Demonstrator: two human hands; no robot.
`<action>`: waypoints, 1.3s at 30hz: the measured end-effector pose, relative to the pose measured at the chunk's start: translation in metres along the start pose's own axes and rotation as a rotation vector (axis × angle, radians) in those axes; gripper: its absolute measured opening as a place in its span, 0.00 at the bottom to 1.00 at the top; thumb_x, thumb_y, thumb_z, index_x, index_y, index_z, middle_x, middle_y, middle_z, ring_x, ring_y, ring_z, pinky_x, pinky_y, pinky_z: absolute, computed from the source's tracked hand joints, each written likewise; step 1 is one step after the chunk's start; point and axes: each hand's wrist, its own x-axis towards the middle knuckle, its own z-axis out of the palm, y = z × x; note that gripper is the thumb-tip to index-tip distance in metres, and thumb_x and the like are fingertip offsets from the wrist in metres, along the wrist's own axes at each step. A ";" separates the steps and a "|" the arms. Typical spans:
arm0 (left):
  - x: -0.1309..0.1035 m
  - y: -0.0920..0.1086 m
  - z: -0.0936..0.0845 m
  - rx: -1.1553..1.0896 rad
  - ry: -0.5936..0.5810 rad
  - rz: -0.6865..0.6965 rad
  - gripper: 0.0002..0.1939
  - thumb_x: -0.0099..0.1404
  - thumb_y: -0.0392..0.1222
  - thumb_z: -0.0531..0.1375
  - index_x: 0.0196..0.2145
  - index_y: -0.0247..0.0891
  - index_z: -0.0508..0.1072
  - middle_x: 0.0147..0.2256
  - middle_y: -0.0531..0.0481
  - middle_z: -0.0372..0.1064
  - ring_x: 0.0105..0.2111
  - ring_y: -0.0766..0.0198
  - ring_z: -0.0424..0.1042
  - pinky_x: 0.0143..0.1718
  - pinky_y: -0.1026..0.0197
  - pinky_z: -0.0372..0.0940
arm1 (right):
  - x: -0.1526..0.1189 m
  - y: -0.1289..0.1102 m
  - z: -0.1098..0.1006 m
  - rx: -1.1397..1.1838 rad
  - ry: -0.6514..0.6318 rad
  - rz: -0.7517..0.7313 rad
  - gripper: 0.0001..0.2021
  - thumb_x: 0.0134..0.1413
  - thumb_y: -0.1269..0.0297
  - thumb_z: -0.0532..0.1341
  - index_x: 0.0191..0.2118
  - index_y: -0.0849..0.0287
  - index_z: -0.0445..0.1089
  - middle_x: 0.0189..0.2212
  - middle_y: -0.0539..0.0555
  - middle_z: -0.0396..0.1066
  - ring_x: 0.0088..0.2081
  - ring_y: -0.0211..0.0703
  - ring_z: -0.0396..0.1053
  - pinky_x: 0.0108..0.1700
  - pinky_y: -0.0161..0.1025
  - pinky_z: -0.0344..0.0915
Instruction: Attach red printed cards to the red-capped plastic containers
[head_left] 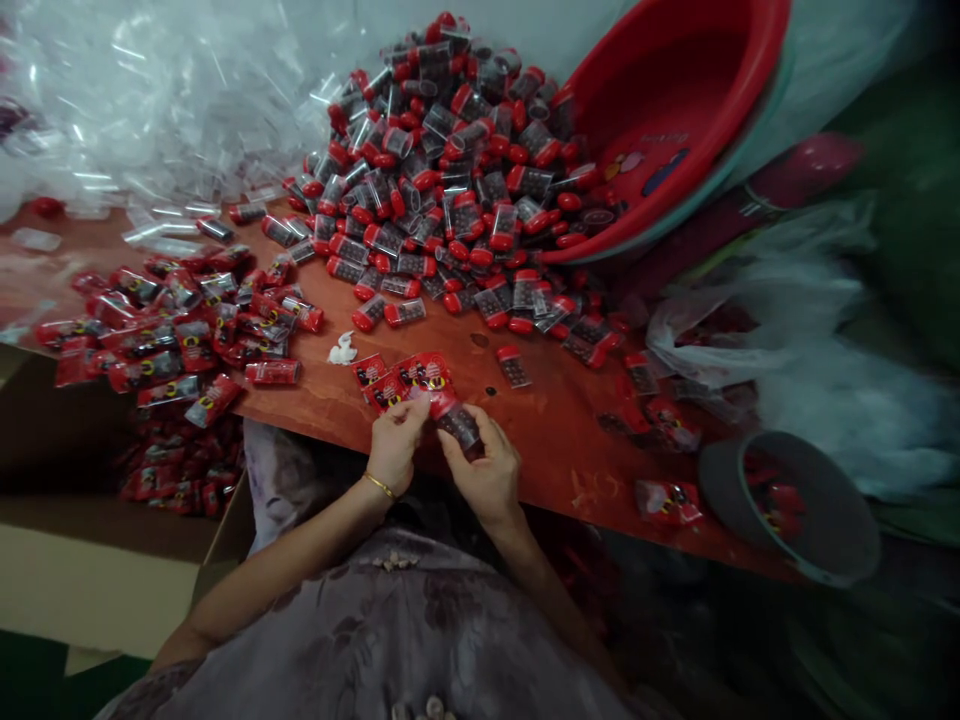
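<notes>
Obliquely, the tube slants lengthwise from the left hand, pinching at its red end, to the right hand, gripping its body

Plastic tubes lay heaped toward the rear of the table, with a basin tilted at their right. Wrapped tubes lay at left, behind a cardboard box containing more. Flat packets lay before the heap; at far right, a bowl stood in front of a plastic bag.
</notes>
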 end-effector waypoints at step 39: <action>0.017 0.015 -0.003 -0.092 -0.152 -0.069 0.22 0.38 0.54 0.71 0.23 0.31 0.74 0.22 0.51 0.70 0.22 0.70 0.66 0.31 0.64 0.60 | 0.011 -0.004 0.029 0.230 -0.108 0.152 0.19 0.52 0.56 0.60 0.49 0.59 0.68 0.41 0.57 0.74 0.40 0.46 0.73 0.43 0.44 0.70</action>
